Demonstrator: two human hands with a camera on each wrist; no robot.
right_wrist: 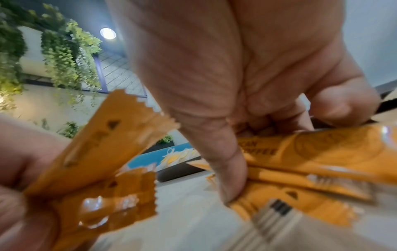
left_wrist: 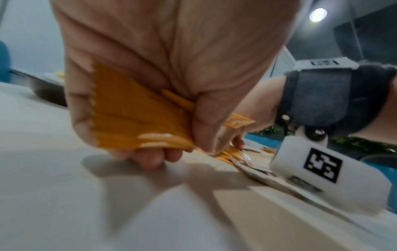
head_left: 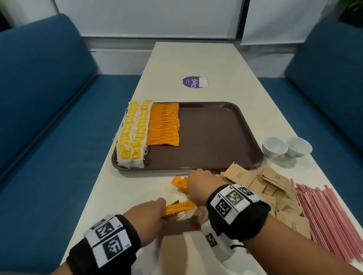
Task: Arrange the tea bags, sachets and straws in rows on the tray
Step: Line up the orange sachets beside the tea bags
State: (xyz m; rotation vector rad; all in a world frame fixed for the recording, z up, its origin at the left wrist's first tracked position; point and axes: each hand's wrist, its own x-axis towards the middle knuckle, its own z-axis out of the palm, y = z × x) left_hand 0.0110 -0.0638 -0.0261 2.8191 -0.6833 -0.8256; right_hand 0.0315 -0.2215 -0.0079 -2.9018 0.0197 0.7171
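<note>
While I watch from the head view, this is how the table reads, left to right:

Tea bags (head_left: 132, 135): two rows down the left side of the brown tray (head_left: 216, 135), centre frame.
Orange sachets in a row (head_left: 165, 123): lying just right of the tea bags, on the tray.
Left hand (head_left: 147, 212): lower centre, fingers curled round a bundle of orange sachets (left_wrist: 133, 115); the left wrist view shows thumb and fingers clamped on it.
Loose orange sachets (head_left: 179, 182): on the table (head_left: 120, 195) just below the tray's near edge.
Right hand (head_left: 200, 184): over those loose sachets, fingers bent down onto them; I cannot tell whether they grip one.
Brown sachets (head_left: 260, 183): a loose heap right of my right hand, partly hidden by the wrist.
Two white cups (head_left: 286, 147): right of the tray, side by side.
Red-striped straws (head_left: 328, 220): a bundle at lower right, beside the brown heap.
Purple sticker (head_left: 192, 82): above the tray, upper centre.
</note>
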